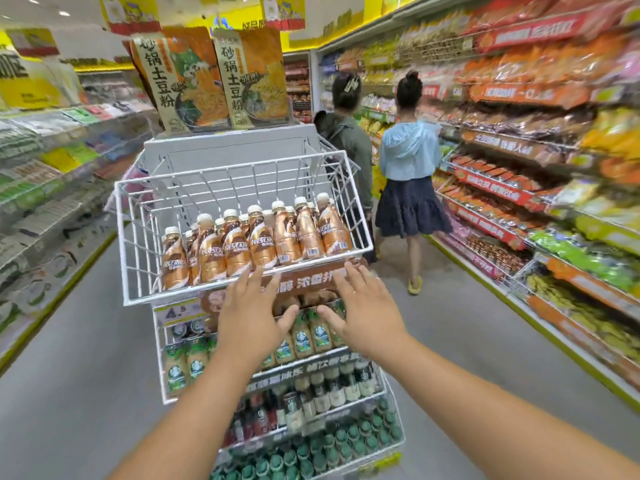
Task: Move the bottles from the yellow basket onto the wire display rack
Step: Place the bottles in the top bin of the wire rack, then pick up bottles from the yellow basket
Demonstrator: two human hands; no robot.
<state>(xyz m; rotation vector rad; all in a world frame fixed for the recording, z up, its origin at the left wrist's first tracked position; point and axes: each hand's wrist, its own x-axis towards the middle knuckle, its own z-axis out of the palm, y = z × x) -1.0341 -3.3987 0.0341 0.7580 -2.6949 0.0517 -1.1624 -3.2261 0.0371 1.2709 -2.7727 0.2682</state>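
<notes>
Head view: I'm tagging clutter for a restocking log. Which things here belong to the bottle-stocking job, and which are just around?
Job:
wire display rack
Nescafe bottles in its top basket
left hand, right hand, both empty

Just around:
noodle packets on top
Starbucks bottles below
snack shelves
two shoppers

The yellow basket is not in view.

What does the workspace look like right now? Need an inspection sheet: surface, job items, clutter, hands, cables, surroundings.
Surface: white wire display rack, tiered; top basket tilted toward the camera.
Job's things: brown coffee bottles stand in rows in the top basket; yellow basket not in view.
Clutter: green-label bottles and dark bottles fill the lower tiers; noodle packs on top.
Grippers: left hand and right hand open, fingers spread, empty, at the top basket's front edge.
Cables: nothing seen.
Surroundings: store aisle, stocked shelves both sides, two shoppers ahead.
</notes>
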